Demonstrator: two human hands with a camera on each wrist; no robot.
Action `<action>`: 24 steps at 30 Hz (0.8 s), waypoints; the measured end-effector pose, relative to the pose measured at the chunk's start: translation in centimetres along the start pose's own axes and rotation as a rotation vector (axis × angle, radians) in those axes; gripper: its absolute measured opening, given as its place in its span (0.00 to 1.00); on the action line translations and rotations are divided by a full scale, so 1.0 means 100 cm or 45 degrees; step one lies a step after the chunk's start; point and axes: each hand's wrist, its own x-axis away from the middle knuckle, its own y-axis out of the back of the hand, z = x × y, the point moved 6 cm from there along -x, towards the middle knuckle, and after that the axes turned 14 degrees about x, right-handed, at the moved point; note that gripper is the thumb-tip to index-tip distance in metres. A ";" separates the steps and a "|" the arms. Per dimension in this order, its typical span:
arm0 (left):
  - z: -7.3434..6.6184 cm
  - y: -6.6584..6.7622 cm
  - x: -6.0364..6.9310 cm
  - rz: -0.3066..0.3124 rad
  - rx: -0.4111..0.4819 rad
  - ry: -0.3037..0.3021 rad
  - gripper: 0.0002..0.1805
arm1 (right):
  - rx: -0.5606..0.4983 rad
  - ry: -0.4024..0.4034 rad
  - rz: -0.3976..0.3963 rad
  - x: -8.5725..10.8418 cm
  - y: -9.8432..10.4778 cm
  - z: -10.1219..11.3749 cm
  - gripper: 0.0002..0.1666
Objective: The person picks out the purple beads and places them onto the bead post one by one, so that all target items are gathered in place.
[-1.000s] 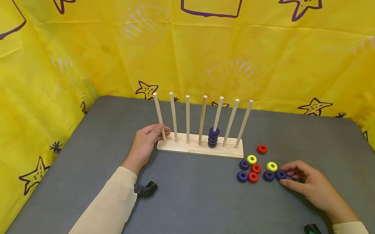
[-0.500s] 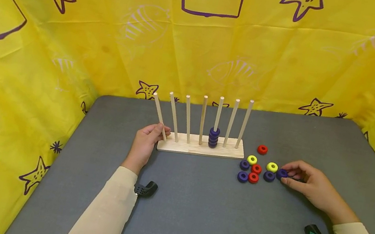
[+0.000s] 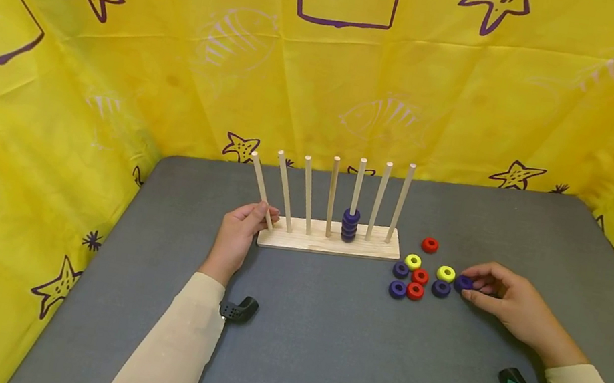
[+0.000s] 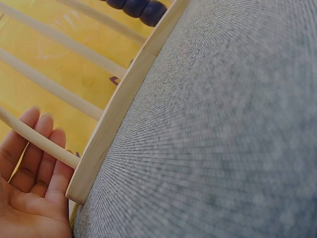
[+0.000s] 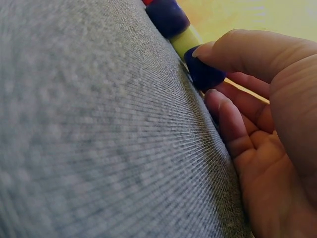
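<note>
A wooden stand point(image 3: 328, 244) carries a row of upright pegs, and a stack of dark blue rings point(image 3: 349, 226) sits on one of them. At the stand's left end is my left hand point(image 3: 237, 234); its loosely extended fingers point(image 4: 37, 161) lie behind the leftmost peg point(image 4: 39, 140) and touch the stand. My right hand point(image 3: 516, 306) pinches a dark blue ring point(image 5: 202, 72) between thumb and fingers, low at the table. Left of it lie a yellow ring point(image 3: 445, 274) and another dark blue ring point(image 3: 440, 288).
More loose rings lie right of the stand: red ones point(image 3: 419, 276), a yellow one point(image 3: 413, 261) and dark blue ones point(image 3: 397, 289). The grey table point(image 3: 310, 355) meets a yellow patterned cloth point(image 3: 324, 86) behind and at the sides.
My right hand has drawn its dark blue ring slightly to the right, widening the gap from the neighbouring dark blue ring. The left hand stays at the leftmost peg.
</note>
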 end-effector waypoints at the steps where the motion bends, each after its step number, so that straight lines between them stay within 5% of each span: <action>1: 0.000 0.000 0.000 0.000 0.003 -0.001 0.25 | 0.004 -0.005 -0.002 0.000 0.000 0.000 0.19; 24: 0.000 0.000 0.000 0.005 0.024 -0.002 0.24 | 0.007 -0.098 -0.066 0.001 0.004 -0.001 0.16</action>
